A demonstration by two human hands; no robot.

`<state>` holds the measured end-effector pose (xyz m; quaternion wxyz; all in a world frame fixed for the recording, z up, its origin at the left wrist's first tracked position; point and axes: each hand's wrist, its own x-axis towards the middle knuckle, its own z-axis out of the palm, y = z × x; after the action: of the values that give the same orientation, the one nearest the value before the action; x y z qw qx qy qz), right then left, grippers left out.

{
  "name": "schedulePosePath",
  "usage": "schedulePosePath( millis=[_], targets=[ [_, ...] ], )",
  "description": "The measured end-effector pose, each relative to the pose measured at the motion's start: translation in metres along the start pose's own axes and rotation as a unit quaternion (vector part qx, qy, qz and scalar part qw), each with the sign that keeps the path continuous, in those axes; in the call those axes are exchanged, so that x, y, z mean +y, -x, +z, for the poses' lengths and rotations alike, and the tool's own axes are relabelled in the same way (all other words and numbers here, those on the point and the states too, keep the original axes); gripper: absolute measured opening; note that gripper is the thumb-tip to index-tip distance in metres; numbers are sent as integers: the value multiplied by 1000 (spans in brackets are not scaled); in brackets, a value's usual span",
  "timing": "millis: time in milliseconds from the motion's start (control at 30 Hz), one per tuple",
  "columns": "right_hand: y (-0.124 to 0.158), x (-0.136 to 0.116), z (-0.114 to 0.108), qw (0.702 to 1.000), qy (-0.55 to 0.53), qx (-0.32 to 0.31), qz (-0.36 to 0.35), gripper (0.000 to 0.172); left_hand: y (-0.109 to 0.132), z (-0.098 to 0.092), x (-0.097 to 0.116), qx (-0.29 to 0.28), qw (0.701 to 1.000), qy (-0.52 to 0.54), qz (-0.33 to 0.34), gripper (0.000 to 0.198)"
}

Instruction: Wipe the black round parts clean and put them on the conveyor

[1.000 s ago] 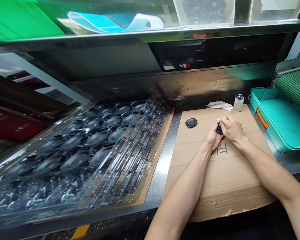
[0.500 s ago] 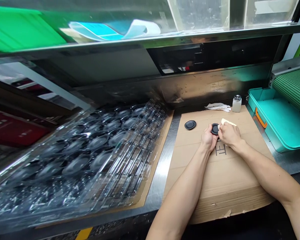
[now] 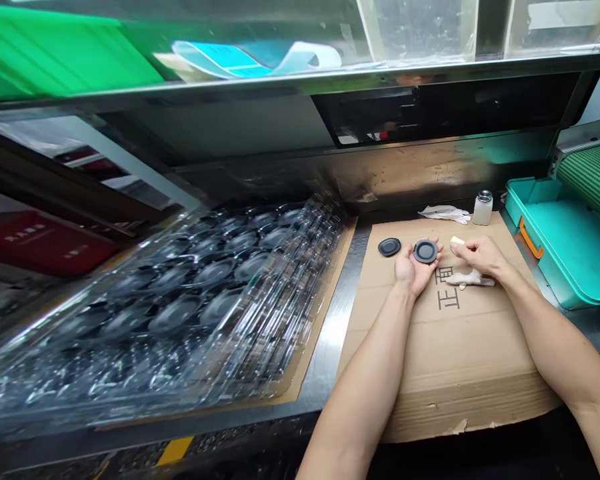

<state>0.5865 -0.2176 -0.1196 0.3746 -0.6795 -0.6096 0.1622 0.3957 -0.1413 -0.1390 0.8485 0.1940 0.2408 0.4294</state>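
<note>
My left hand [image 3: 414, 268] is turned palm up, with a black round dished part [image 3: 425, 251] resting on its fingers, held by the edge. To the right of it, my right hand [image 3: 480, 255] pinches a small cream-coloured block [image 3: 457, 241] between thumb and fingers, apart from the black part. Below the right hand a crumpled white cloth [image 3: 469, 279], perhaps a glove, lies on the cardboard [image 3: 430, 360]. A second black round part [image 3: 389, 247] lies flat on the cardboard, left of my left hand.
A pump-top bottle [image 3: 483, 209] and another white cloth or glove [image 3: 444, 213] are at the back. At right sits a teal bin [image 3: 575, 247] beneath a green conveyor belt [image 3: 595, 173]. Stacked clear trays [image 3: 280, 333] with several black parts fill the left. A metal shelf [image 3: 260, 87] hangs above.
My right hand has drawn back right from the black part, and the cream block is now in its fingers. The white cloth now shows on the cardboard. The camera view has shifted left.
</note>
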Motion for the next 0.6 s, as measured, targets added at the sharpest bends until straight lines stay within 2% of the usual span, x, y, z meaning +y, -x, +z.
schedulePosePath(
  millis=[67, 100, 133, 167, 233, 300, 367, 500, 600],
  targets=[
    [-2, 6, 0, 993, 73, 86, -15, 46, 1, 1, 1, -4, 1000, 5, -1, 34],
    [-2, 9, 1, 988, 107, 109, -22, 38, 1, 2, 1, -9, 1000, 3, -2, 32],
    [-2, 12, 3, 984, 138, 108, -26, 35, 2, 3, 1, -15, 1000, -3, -3, 30],
    [-2, 15, 5, 982, 165, 88, -27, 39, 3, 4, 0, -19, 1000, -17, 1, 27],
    [-2, 20, 9, 978, 205, 28, -22, 48, 6, 7, -3, -8, 996, -65, 55, 22],
    [-2, 23, 13, 974, 225, -6, -17, 47, 14, 13, -9, 17, 979, -128, 156, 39],
    [-3, 26, 15, 972, 232, -7, -17, 46, 23, 19, -16, 25, 956, -173, 235, 61],
    [-5, 31, 16, 972, 233, -4, -28, 47, 38, 26, -23, -24, 939, -212, 269, 66],
    [-6, 33, 16, 972, 231, -7, -33, 48, 40, 26, -22, -53, 909, -269, 313, 81]
  ],
)
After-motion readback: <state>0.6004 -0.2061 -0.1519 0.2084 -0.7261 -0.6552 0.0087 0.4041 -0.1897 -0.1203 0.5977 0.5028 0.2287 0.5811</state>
